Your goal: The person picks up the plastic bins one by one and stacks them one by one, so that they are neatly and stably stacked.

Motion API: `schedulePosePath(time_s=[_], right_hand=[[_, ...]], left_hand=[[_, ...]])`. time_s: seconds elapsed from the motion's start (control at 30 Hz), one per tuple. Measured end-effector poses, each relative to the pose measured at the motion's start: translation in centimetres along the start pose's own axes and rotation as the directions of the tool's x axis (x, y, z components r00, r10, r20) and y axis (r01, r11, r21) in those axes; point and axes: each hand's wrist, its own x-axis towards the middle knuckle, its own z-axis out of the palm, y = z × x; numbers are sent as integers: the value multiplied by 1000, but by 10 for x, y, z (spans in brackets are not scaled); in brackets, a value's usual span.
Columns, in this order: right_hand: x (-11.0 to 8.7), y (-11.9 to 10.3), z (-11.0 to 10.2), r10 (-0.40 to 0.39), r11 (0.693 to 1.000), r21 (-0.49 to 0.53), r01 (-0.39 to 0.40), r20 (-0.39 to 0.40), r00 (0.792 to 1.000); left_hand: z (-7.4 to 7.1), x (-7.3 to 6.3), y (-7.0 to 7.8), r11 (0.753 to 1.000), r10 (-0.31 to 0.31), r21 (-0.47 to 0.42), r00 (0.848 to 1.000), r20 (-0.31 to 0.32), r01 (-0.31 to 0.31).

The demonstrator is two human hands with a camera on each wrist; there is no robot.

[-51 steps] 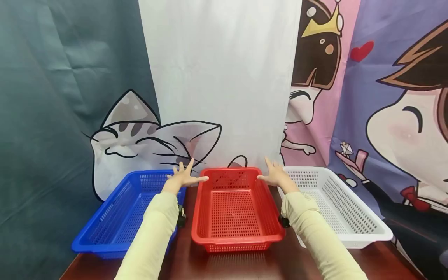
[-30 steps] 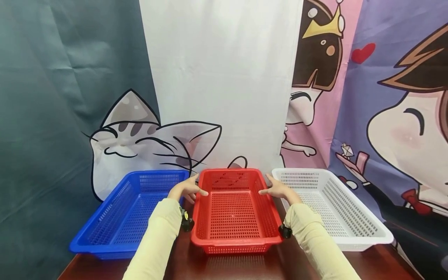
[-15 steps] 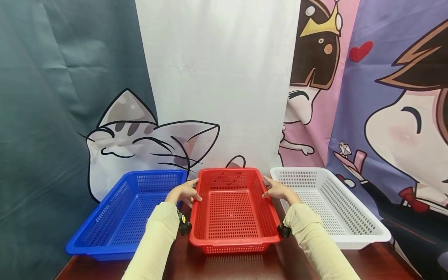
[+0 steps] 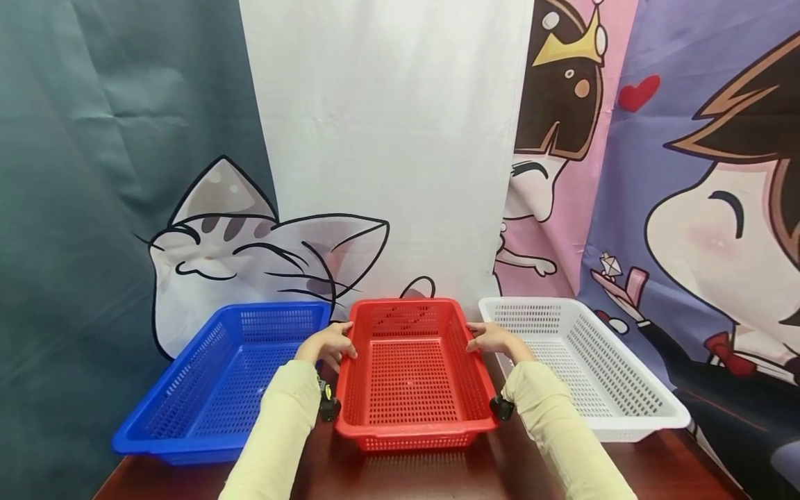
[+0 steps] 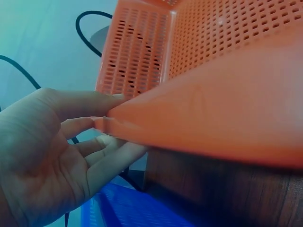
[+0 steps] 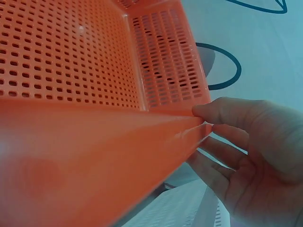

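A red plastic basket (image 4: 412, 429) with perforated walls and floor sits on the dark wooden table, nothing inside it. My left hand (image 4: 329, 345) pinches its left rim near the far corner; in the left wrist view the thumb lies on top of the rim and the fingers (image 5: 113, 163) reach under it. Opposite, my right hand (image 4: 498, 340) grips the right rim the same way, with its thumb (image 6: 222, 109) over the edge and fingers beneath.
A blue basket (image 4: 181, 444) stands close on the left and a white basket (image 4: 650, 422) on the right. Behind them hangs a printed cloth backdrop (image 4: 387, 139). The brown table (image 4: 412, 479) shows in front.
Both hands came down from above the basket's far end, fingers spread, and moved onto its side rims, where they now hold it. The basket appears to stay in place.
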Motion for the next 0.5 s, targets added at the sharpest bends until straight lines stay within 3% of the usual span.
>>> schedulePosePath(time_s=[0.27, 0.5], right_hand=[[2, 1, 1, 31, 994, 107, -33, 26, 999], [4, 8, 1, 2, 981, 195, -10, 41, 999]], left_hand=[[-2, -1, 1, 1000, -3, -11, 1000, 7, 3], [-3, -3, 6, 1000, -15, 0, 999, 34, 15]])
